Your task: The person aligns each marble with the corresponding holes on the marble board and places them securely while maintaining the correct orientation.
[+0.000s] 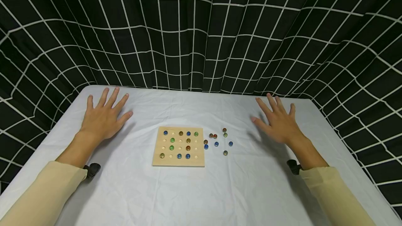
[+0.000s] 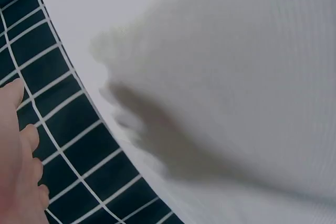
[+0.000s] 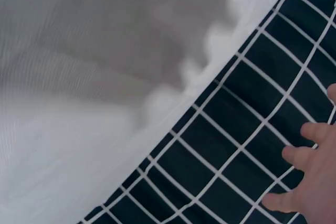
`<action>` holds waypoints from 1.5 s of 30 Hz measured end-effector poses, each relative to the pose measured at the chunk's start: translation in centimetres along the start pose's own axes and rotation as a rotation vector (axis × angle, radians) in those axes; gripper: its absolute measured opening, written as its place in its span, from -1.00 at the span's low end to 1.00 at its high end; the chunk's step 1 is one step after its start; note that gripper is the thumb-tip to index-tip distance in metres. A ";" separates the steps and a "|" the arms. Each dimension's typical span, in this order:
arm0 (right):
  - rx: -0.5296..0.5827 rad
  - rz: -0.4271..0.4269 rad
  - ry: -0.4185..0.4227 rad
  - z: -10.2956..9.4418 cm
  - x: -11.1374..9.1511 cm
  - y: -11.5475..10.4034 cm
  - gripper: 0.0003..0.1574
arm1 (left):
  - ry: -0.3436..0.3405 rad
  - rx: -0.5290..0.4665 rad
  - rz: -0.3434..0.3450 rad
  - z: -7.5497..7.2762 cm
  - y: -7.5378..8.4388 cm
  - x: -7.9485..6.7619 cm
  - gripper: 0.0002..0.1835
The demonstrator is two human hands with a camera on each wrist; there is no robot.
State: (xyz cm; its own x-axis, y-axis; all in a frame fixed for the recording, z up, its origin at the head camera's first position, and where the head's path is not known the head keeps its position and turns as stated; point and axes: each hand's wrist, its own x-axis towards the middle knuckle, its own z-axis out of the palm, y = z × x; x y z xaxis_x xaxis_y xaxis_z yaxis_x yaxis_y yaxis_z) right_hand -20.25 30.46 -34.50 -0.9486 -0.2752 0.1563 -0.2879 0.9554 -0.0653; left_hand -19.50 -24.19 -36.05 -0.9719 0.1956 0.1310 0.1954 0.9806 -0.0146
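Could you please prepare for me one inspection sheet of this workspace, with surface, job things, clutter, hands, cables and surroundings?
Surface: white cloth, lightly creased.
Job things: wooden board with marbles in some holes, other holes unfilled; nine loose marbles to its right, two of them close by its edge.
Clutter: nothing seen.
Left hand: left of the board, fingers spread, holding nothing; raised above the cloth, judging by its shadow.
Right hand: right of the loose marbles, fingers spread, holding nothing; also seemingly raised.
Cables: nothing seen.
Surroundings: black curtain with white grid lines, behind the table and at both sides.
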 end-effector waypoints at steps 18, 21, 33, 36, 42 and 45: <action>0.449 -0.175 -0.078 0.2 -0.5 -3.3 0.08 | -0.176 -0.170 0.273 -0.4 3.9 -1.6 -0.24; 0.514 -0.196 -0.092 0.4 -0.5 -3.5 0.09 | -0.181 -0.172 0.305 -0.2 4.5 -1.9 -0.23; 0.667 -0.268 -0.145 1.3 -0.7 -4.4 -0.04 | -0.185 -0.203 0.368 0.6 6.0 -2.7 -0.28; 0.690 -0.268 -0.182 1.6 -0.7 -4.7 -0.08 | -0.193 -0.211 0.368 0.9 6.1 -2.9 -0.27; 0.714 -0.254 -0.244 2.1 -0.7 -5.2 -0.24 | -0.199 -0.231 0.376 1.3 6.3 -3.2 -0.23; 0.704 -0.261 -0.269 2.3 -0.7 -5.2 -0.32 | -0.204 -0.235 0.382 1.5 6.2 -3.2 -0.21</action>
State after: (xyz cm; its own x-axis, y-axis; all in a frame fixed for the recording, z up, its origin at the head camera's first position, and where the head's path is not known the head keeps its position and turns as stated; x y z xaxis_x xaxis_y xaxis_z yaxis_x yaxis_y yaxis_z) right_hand -18.42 25.38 -36.52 -0.8121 -0.5833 0.0147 -0.4354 0.5890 -0.6808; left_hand -15.32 -18.73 -38.01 -0.8264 0.5619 -0.0373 0.5442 0.8139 0.2036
